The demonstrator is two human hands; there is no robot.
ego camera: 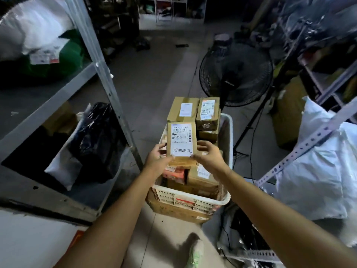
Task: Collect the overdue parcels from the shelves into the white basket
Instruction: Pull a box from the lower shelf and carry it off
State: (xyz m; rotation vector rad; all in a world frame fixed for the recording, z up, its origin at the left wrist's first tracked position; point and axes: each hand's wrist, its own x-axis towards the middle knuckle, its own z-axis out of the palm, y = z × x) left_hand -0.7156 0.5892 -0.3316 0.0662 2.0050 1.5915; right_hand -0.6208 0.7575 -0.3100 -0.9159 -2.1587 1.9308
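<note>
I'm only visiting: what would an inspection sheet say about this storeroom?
Surface: grey tiled floor.
Job's things: white plastic lattice basket heaped with brown cardboard boxes; small brown cardboard parcel with white label held above it.
Clutter: black plastic bag left, white sacks right.
Grips: left hand and right hand each pinch the parcel's near corners.
Cables: black cables trail right of the basket.
Surroundings: grey metal shelves both sides; black pedestal fan behind.

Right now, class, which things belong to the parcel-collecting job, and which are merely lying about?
Job: brown cardboard parcel with white label, held by left hand and right hand; white plastic lattice basket; stacked brown cardboard boxes.
Lying about: round black floor fan; thin black tripod stand.
</note>
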